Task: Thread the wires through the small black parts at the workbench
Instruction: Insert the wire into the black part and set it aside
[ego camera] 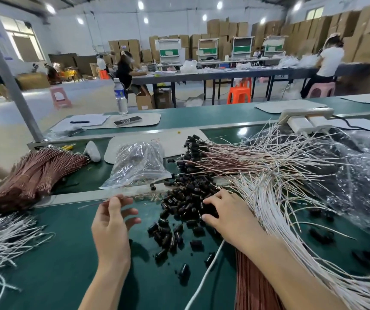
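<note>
Small black parts (pixel 186 204): loose heap, centre of tabletop (pixel 56 253). Likely light, hard and prone to roll; take by the sides.
Wire (pixel 90 205): thin, springy, pinched near its end in the grip of the left hand (pixel 110 222).
Right hand (pixel 226 215): fingers curled into the heap, grip contents unclear.

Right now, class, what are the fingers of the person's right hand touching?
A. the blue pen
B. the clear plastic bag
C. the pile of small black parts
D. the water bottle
C: the right hand reaches onto the pile of small black parts with its fingertips among them, while the left hand pinches a thin wire.
</note>
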Demonstrator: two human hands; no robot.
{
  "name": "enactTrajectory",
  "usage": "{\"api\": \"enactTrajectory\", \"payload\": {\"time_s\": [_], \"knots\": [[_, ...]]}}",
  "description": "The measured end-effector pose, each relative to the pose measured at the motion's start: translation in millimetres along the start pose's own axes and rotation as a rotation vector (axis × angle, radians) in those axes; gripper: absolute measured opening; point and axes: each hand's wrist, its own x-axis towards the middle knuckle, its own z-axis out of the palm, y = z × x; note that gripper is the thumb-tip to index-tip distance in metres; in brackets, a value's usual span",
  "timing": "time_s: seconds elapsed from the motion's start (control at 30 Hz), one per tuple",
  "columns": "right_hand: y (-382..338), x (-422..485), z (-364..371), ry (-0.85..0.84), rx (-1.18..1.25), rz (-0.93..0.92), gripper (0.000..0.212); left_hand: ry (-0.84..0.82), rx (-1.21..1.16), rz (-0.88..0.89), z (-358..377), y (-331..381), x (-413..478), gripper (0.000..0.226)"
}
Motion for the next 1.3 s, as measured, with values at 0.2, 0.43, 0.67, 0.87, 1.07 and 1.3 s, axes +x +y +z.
{"api": "enactTrajectory", "payload": {"time_s": [0.2, 0.43, 0.67, 0.87, 1.07, 1.3], "knots": [[-9.8, 0.2, 8.7, 0.062, 0.005, 0.078, 0.044, -0.063, -0.122, -0.094, 11.7, -1.4, -3.6, 0.022], [-20.7, 3.7, 13.2, 0.133, -0.085, 0.112, 0.036, 0.103, -0.175, -0.12, -12.6, 6.6, 11.1, 0.02], [-17.8, -9.6, 11.0, 0.344, 0.542, 0.04, 0.018, -0.008, -0.154, -0.222, 12.8, -6.3, -6.2, 0.019], [-11.7, -16.0, -2.7, 0.169, 1.349, 0.141, 0.033, -0.049, -0.211, -0.255, 20.0, -7.4, -9.2, 0.021], [-11.5, -16.2, 0.1, 0.035, 1.999, 0.24, 0.028, -0.002, -0.237, -0.292, 18.6, -8.4, -7.6, 0.019], [-16.6, -16.3, 5.5, -0.035, 2.089, 0.212, 0.034, -0.031, -0.168, -0.257, 20.7, -8.3, -10.3, 0.019]]}}
